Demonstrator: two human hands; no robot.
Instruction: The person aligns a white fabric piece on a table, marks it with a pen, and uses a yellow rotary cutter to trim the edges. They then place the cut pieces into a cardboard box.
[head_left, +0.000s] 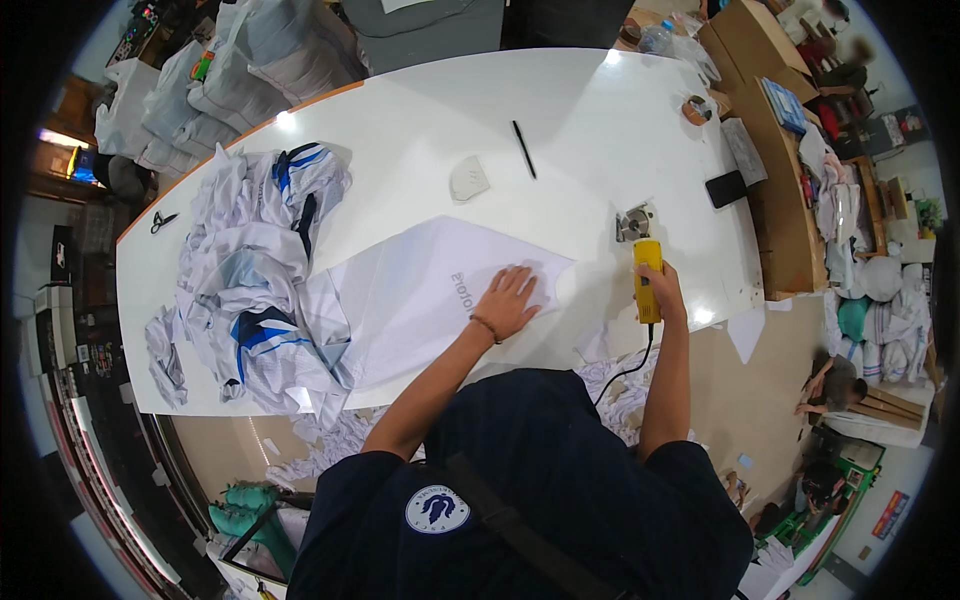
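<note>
We see a white fabric panel (pixel 405 300) lying flat on the tabletop, near the middle and toward the near edge, its long axis running left to right with the right end angled slightly farther away. The left hand (pixel 507 303) is the nearer one to it: the palm rests on the panel's right part, the fingers loosely spread and pointing far and to the right, pinching nothing. Beyond that right end, with bare surface between, is a yellow electric cutter (pixel 647 252), so the panel lies to the left of the right hand (pixel 664 288), whose fingers are curled around the cutter's body. The cutter's long axis runs near to far, its metal head at the far end; we cannot tell whether the head touches the surface. The panel looks thin and mostly smooth, with a narrow right end and grey lettering showing in reverse beside the left hand. Its left end meets a crumpled heap of white garments (pixel 215 255) with blue and black patches. Farther off, we find a small pale cut piece (pixel 470 180), a black pen (pixel 524 150) and, to the far right, a black phone (pixel 726 189). The white tabletop (pixel 400 130) carries all of these. A black cord (pixel 625 372) trails from the cutter's near end.
</note>
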